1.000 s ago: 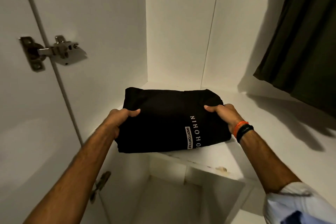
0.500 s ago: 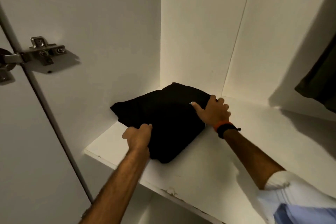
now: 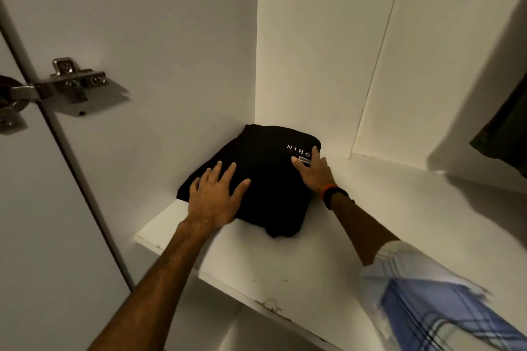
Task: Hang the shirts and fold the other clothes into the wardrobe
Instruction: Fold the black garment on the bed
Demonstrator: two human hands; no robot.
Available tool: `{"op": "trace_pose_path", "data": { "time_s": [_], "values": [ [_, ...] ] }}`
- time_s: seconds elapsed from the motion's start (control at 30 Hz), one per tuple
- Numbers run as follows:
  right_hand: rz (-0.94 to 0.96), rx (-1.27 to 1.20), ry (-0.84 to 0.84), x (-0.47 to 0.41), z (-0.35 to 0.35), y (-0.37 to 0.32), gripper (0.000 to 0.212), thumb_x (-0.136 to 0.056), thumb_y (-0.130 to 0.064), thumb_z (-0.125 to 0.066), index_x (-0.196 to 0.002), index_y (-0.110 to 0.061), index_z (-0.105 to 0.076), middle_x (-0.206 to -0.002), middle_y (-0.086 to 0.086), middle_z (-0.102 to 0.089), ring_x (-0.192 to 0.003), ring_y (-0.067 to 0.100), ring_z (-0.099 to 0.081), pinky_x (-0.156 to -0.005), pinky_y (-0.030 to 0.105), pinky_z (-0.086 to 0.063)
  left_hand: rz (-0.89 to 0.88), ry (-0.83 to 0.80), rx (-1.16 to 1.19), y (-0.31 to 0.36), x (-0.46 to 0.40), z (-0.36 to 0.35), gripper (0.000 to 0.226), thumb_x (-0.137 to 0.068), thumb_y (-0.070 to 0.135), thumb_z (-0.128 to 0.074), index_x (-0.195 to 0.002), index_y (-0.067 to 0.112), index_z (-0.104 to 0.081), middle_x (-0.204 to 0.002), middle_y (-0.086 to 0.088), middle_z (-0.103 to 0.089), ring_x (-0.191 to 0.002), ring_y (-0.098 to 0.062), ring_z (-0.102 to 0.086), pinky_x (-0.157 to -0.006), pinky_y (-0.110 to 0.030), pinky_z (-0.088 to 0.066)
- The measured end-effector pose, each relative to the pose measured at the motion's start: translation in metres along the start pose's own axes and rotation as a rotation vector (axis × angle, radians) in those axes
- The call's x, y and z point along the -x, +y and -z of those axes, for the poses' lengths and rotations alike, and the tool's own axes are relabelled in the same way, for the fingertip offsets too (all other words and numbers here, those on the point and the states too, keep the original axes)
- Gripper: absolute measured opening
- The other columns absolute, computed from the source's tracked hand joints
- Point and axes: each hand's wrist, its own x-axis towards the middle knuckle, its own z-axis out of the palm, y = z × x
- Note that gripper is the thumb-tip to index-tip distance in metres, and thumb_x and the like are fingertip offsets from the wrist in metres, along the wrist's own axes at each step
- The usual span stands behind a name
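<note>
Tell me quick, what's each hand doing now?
Left hand: open, fingers spread flat on the folded black garment.
Right hand: open, flat on the same garment.

Orange and black wristbands (image 3: 332, 193), checked sleeve (image 3: 422, 291)

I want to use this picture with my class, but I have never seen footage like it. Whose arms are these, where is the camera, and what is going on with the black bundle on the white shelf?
There is no machine here. A person wears a wide-angle camera on the head, so you look forward and down along their own two arms into an open wardrobe.

The folded black garment, with some white lettering on it, lies on the white shelf, tucked into the back left corner. The left hand rests flat on its near edge with fingers spread. The right hand, with an orange and a black wristband, lies on its right side, fingers straight. Neither hand grips the cloth; both just press on it.

At the left you see the metal door hinge; at the far right edge hangs a dark green garment.
</note>
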Motion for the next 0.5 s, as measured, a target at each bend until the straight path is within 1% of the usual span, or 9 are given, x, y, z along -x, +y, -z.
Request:
{"op": "trace_pose_path", "data": {
  "time_s": [0.03,0.1,0.17,0.23,0.37,0.5],
  "values": [
    [-0.004,-0.008,0.039,0.003,-0.004,-0.003,0.081,-0.097,-0.049,-0.052,-0.158,-0.015,-0.01,-0.161,0.02,-0.014,-0.147,0.037,-0.022,-0.119,0.042,-0.022,0.0,0.009,0.018,-0.002,-0.001,0.0,0.068,-0.095,0.066,-0.024,-0.155,0.033,-0.02,-0.164,-0.002,-0.014,-0.15,-0.023,-0.012,-0.12,-0.047,-0.008],
    [0.055,-0.005,0.083,0.019,-0.013,-0.002,0.079,-0.098,-0.05,-0.051,-0.158,-0.017,-0.011,-0.163,0.019,-0.01,-0.149,0.035,-0.017,-0.12,0.044,-0.021,-0.015,0.012,0.066,-0.01,-0.004,-0.003,0.071,-0.092,0.068,-0.023,-0.155,0.034,-0.021,-0.164,-0.001,-0.014,-0.151,-0.022,-0.011,-0.12,-0.046,-0.006],
    [0.146,0.045,0.036,0.039,-0.022,0.007,0.076,-0.098,-0.051,-0.049,-0.158,-0.021,-0.012,-0.165,0.013,-0.003,-0.151,0.031,-0.008,-0.12,0.043,-0.015,-0.024,0.006,0.099,-0.015,-0.005,-0.006,0.073,-0.09,0.069,-0.023,-0.154,0.034,-0.023,-0.164,-0.001,-0.015,-0.151,-0.023,-0.011,-0.12,-0.046,-0.005],
    [0.166,0.098,-0.011,0.046,-0.026,0.015,0.072,-0.099,-0.051,-0.045,-0.158,-0.022,-0.014,-0.165,0.011,0.002,-0.152,0.029,-0.004,-0.12,0.039,-0.012,-0.036,0.019,0.138,-0.019,-0.01,-0.011,0.07,-0.092,0.066,-0.027,-0.154,0.033,-0.024,-0.163,-0.001,-0.016,-0.151,-0.023,-0.011,-0.12,-0.046,-0.005],
    [0.13,0.11,-0.011,0.029,-0.025,0.009,0.067,-0.101,-0.047,-0.044,-0.157,-0.021,-0.017,-0.165,0.015,0.0,-0.151,0.032,-0.01,-0.12,0.039,-0.014,-0.045,0.014,0.191,-0.019,-0.025,-0.015,0.067,-0.095,0.062,-0.034,-0.154,0.031,-0.026,-0.163,-0.002,-0.018,-0.151,-0.025,-0.012,-0.12,-0.046,-0.007],
    [0.108,0.121,0.016,0.023,-0.025,0.001,0.065,-0.101,-0.045,-0.045,-0.156,-0.019,-0.022,-0.163,0.016,-0.014,-0.148,0.035,-0.022,-0.12,0.042,-0.021,-0.058,-0.035,0.239,-0.018,-0.038,-0.014,0.068,-0.096,0.06,-0.038,-0.154,0.028,-0.025,-0.163,-0.006,-0.018,-0.15,-0.028,-0.012,-0.121,-0.048,-0.007]
  ]
}}
